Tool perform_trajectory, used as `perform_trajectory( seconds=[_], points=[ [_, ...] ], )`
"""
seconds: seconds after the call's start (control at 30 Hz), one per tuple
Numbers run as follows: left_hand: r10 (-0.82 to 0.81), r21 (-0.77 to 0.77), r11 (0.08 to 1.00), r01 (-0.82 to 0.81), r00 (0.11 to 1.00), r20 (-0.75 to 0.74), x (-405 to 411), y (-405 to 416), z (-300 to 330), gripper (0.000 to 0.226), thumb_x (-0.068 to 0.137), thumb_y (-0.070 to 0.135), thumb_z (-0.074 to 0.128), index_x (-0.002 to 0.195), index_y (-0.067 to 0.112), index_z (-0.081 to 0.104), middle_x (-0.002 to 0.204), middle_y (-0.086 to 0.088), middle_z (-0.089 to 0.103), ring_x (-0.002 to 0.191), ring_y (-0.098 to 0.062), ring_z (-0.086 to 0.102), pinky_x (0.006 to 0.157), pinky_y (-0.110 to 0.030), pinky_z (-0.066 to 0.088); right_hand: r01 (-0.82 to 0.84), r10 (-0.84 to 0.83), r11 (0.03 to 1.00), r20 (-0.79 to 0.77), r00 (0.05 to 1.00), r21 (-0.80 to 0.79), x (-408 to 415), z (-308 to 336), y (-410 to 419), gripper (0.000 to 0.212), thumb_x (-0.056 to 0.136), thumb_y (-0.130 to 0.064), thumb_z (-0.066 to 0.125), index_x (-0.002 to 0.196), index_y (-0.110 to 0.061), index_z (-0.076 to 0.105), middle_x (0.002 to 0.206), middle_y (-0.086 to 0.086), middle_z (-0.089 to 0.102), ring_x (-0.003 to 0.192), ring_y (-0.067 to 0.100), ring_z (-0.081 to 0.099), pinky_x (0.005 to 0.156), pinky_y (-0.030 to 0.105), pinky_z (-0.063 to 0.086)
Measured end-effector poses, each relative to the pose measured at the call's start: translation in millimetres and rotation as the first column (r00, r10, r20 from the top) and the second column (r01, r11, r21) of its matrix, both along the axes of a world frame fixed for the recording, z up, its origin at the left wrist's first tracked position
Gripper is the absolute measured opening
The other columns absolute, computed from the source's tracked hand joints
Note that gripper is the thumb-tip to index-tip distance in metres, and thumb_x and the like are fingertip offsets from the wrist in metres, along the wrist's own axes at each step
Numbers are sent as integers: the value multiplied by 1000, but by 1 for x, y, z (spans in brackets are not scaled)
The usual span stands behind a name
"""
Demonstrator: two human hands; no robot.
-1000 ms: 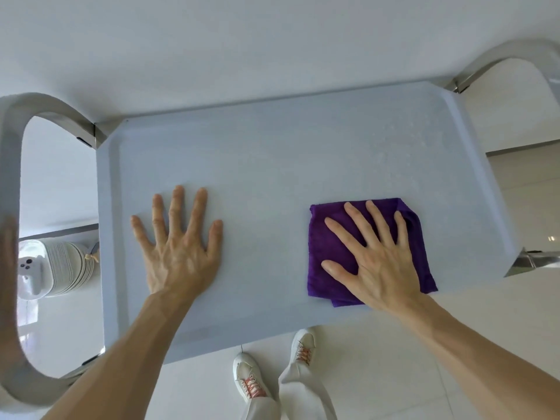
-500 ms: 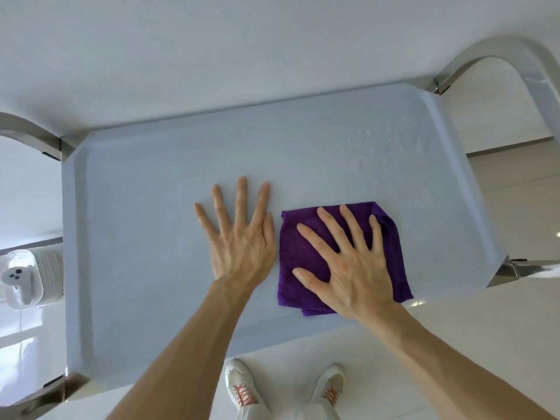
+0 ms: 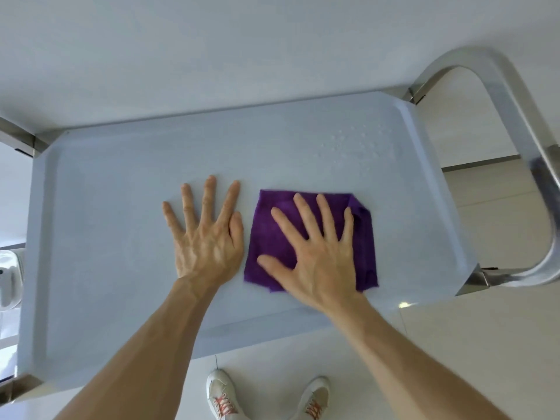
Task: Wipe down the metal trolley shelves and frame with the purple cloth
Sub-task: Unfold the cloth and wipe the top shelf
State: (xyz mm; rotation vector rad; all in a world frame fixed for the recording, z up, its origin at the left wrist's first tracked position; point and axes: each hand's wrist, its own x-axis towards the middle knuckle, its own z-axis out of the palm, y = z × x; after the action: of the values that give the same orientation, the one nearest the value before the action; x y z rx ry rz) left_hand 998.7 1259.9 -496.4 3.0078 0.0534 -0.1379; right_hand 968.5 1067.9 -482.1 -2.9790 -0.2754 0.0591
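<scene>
Matt shelf, fuzzy cloth, shiny frame

The purple cloth point(image 3: 315, 237) is looking soft and napped; the shelf point(image 3: 121, 237) matt, beaded upper right; the frame point(image 3: 512, 116) gleaming polished metal.

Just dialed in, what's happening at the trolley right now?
A person is wiping the trolley's top shelf. The right hand presses flat on the folded purple cloth near the shelf's front edge; the left hand lies flat on the bare shelf beside it. Water droplets sit unwiped toward the far right corner.
</scene>
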Motion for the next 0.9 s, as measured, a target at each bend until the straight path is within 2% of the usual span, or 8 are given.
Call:
perform_trajectory(
  seconds=[0.2,0.37,0.43,0.53,0.6,0.7,0.77,0.9],
  points=[
    [-3,6,1000,3,1000,-20,-1,1,-1,55,103,47,9,157,43,1,168,0,6,153,-38,0,118,-67,0,-84,88,994,-68,994,63,-89,0,8,76,83,-84,39,149,-47,35,163,-5,28,151,30,22,116,68,15],
    [9,-19,1000,-9,1000,-11,0,2,-3,54,104,48,13,157,45,3,168,2,9,153,-36,1,119,-65,-1,-121,121,993,-47,992,-2,-84,4,-73,73,83,-82,45,147,-47,40,161,-6,30,149,28,29,115,65,20],
    [6,-20,1000,-6,1000,-12,0,1,-1,54,104,47,14,157,44,6,167,2,12,153,-37,2,119,-65,0,-82,78,994,-54,996,-79,-65,4,-115,71,87,-80,37,149,-47,34,163,-6,25,149,29,27,116,64,19],
    [7,-12,1000,-7,1000,-18,1,-1,0,55,103,47,14,158,42,8,167,1,12,153,-38,3,119,-66,0,73,-84,985,-66,994,-156,-19,1,-143,71,89,-81,25,151,-46,30,164,-4,25,150,29,23,116,63,18],
    [9,-8,1000,-9,1000,-25,2,-1,-1,55,103,47,14,157,43,7,167,1,12,153,-37,2,119,-65,0,178,-188,963,-33,982,-201,15,-2,-130,73,89,-81,21,152,-44,28,163,-1,27,149,32,23,114,65,18],
    [21,-19,1000,-22,1000,-23,2,0,-1,55,103,47,15,157,44,7,167,2,11,153,-36,2,119,-65,0,284,-290,942,-10,957,-181,47,-3,-85,78,88,-83,21,153,-41,26,163,5,26,148,38,22,113,69,17],
    [25,-15,1000,-25,999,-30,1,0,-1,55,103,48,14,157,45,5,167,3,10,153,-35,0,120,-64,0,237,-240,960,-2,971,-148,41,-4,-55,79,88,-83,23,154,-40,26,163,6,25,149,39,20,113,70,13],
    [29,-20,999,-30,999,-43,0,1,1,54,103,50,13,156,48,1,168,5,7,154,-33,-3,120,-62,-2,-55,54,997,-28,998,-57,-19,-6,-32,77,87,-82,33,153,-44,26,165,0,21,152,35,14,114,70,11]
  ],
)
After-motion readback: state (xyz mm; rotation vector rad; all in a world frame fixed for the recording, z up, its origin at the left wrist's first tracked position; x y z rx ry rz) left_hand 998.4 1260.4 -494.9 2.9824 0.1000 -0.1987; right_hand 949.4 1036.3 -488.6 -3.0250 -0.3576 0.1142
